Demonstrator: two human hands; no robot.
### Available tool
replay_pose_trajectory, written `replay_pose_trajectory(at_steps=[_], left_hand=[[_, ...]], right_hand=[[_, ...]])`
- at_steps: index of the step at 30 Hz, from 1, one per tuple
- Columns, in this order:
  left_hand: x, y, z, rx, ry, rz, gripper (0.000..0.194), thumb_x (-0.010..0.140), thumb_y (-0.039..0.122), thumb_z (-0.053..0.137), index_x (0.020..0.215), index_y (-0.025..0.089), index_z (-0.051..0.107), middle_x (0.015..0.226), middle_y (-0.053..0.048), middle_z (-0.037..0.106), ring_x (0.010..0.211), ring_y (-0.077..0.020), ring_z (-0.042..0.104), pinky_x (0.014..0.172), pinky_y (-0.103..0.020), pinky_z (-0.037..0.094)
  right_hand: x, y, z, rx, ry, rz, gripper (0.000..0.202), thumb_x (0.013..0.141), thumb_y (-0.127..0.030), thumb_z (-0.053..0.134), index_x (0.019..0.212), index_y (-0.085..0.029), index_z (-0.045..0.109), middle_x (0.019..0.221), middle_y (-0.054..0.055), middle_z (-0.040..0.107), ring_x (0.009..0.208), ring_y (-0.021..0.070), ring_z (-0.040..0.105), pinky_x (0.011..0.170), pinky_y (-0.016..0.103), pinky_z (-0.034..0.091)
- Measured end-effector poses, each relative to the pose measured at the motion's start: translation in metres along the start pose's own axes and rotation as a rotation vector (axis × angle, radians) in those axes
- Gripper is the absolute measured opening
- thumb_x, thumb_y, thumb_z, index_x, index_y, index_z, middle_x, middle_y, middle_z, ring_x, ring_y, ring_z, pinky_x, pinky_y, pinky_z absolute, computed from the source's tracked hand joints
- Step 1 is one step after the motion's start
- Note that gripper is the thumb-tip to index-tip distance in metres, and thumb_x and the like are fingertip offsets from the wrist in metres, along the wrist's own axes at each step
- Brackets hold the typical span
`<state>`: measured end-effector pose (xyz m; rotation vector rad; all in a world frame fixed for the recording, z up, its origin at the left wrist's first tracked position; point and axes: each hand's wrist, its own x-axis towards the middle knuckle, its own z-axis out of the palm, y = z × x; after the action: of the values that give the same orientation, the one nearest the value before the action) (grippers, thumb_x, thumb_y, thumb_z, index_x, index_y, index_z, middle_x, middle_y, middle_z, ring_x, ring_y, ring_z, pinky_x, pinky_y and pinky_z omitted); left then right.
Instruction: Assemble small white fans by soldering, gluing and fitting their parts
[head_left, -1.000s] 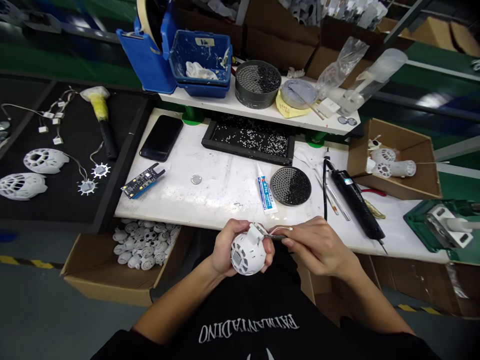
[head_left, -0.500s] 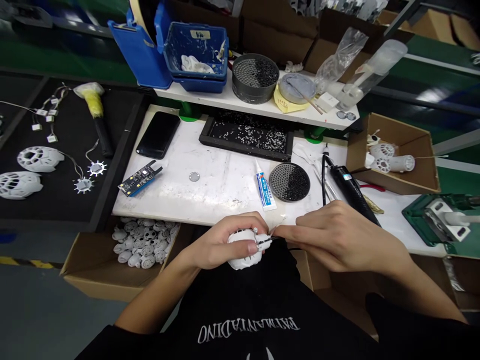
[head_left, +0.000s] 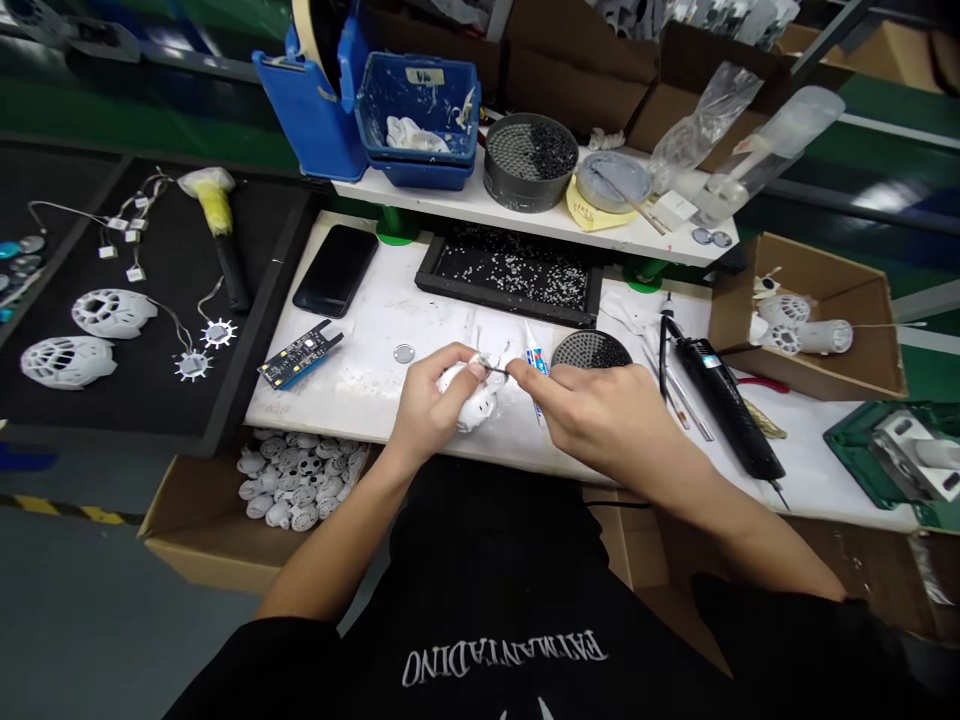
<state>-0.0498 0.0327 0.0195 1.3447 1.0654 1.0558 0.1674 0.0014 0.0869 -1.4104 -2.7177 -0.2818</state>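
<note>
A rounded white plastic housing (head_left: 477, 408) with small slots is gripped in my left hand (head_left: 435, 400), thumb on top, over the front part of the bench. Thin light wires stand up from its far end. My right hand (head_left: 592, 405) is closed, its fingertips pinching a thin dark tool (head_left: 498, 370) whose tip reaches the housing by my left thumb. The tool's exact kind is too small to make out. Partly behind my right hand lies a blue and white glue tube (head_left: 534, 356), near a round dish of black bits (head_left: 589, 348).
A phone (head_left: 336, 270), a circuit board (head_left: 301, 355) and a silver disc (head_left: 404, 354) lie left on the bench. An electric screwdriver (head_left: 727, 405) lies right, before a cardboard box (head_left: 862, 330). A shelf (head_left: 480, 205) with bins overhangs the back. Below left, a carton (head_left: 199, 510) holds white parts.
Both hands have moved forward with the white housing, from near my chest to above the bench. The housing is turned differently, and my right hand now partly covers the glue tube and dish.
</note>
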Motion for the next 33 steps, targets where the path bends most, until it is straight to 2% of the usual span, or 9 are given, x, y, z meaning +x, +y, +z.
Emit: replay_pose_trajectory(at_steps=[4,7,10,13,16,20,24,28,33], left_hand=[[0.015,-0.01,-0.004,0.078,0.111,0.009,0.025,0.097,0.04,0.064,0.089,0.018,0.07,0.077,-0.001,0.068,0.074,-0.0191,0.06,0.073,-0.03,0.045],[0.018,-0.016,-0.005,0.156,0.114,0.001,0.023,0.094,0.039,0.067,0.088,0.018,0.073,0.081,-0.002,0.071,0.08,-0.0205,0.062,0.078,-0.03,0.047],[0.015,-0.02,-0.002,-0.007,0.126,-0.12,0.022,0.09,0.04,0.073,0.089,0.019,0.075,0.087,-0.004,0.074,0.079,-0.0213,0.064,0.072,-0.03,0.049],[0.007,-0.018,0.007,-0.373,0.145,-0.246,0.022,0.089,0.042,0.07,0.093,0.02,0.075,0.091,-0.007,0.075,0.077,-0.0233,0.067,0.065,-0.032,0.053],[-0.004,-0.01,0.021,-0.582,0.173,-0.312,0.026,0.091,0.044,0.064,0.097,0.021,0.077,0.098,-0.01,0.074,0.084,-0.0256,0.069,0.067,-0.034,0.058],[-0.012,-0.002,0.041,-0.723,0.185,-0.394,0.025,0.091,0.041,0.065,0.098,0.021,0.078,0.099,-0.008,0.074,0.083,-0.0212,0.068,0.065,-0.029,0.058],[-0.011,-0.003,0.061,-0.802,0.164,-0.472,0.024,0.093,0.041,0.066,0.096,0.02,0.076,0.097,-0.005,0.073,0.089,-0.0183,0.069,0.072,-0.025,0.058],[-0.012,-0.008,0.069,-0.807,0.131,-0.489,0.026,0.092,0.043,0.068,0.099,0.019,0.075,0.103,-0.005,0.073,0.098,-0.0189,0.069,0.074,-0.024,0.057],[-0.019,-0.008,0.069,-0.799,0.151,-0.434,0.027,0.092,0.044,0.067,0.097,0.018,0.074,0.105,-0.005,0.072,0.097,-0.0193,0.069,0.08,-0.026,0.057]], right_hand=[[0.015,-0.008,0.02,0.033,-0.01,0.142,0.048,0.102,-0.018,0.05,0.148,-0.027,0.058,0.082,0.004,0.075,0.056,0.0147,0.058,0.054,0.035,0.012],[0.018,-0.002,0.017,0.073,-0.092,0.171,0.041,0.108,-0.025,0.049,0.147,-0.031,0.057,0.09,0.003,0.077,0.062,0.0161,0.063,0.054,0.035,0.014],[0.003,0.021,0.008,0.182,-0.114,0.245,0.032,0.112,-0.034,0.047,0.14,-0.032,0.061,0.104,0.002,0.079,0.079,0.0196,0.071,0.058,0.032,0.029],[-0.039,0.058,0.009,0.266,0.075,0.505,0.032,0.112,-0.037,0.046,0.132,-0.026,0.068,0.117,0.008,0.076,0.101,0.0236,0.072,0.078,0.033,0.048],[-0.101,0.096,0.023,0.189,0.269,0.857,0.037,0.108,-0.039,0.048,0.129,-0.021,0.074,0.115,0.012,0.072,0.104,0.0275,0.069,0.089,0.039,0.052],[-0.175,0.125,0.046,0.126,0.206,1.052,0.041,0.104,-0.038,0.051,0.128,-0.019,0.078,0.113,0.014,0.071,0.099,0.0288,0.068,0.091,0.043,0.053],[-0.21,0.14,0.054,0.128,0.14,1.08,0.041,0.103,-0.038,0.053,0.127,-0.019,0.08,0.107,0.014,0.071,0.097,0.029,0.067,0.091,0.044,0.053],[-0.206,0.138,0.049,0.148,0.143,1.042,0.04,0.103,-0.039,0.055,0.128,-0.019,0.079,0.108,0.013,0.072,0.099,0.0287,0.067,0.093,0.043,0.052],[-0.16,0.103,0.052,0.219,0.189,0.905,0.044,0.106,-0.045,0.057,0.138,-0.02,0.072,0.103,0.011,0.073,0.087,0.0245,0.067,0.086,0.039,0.053]])
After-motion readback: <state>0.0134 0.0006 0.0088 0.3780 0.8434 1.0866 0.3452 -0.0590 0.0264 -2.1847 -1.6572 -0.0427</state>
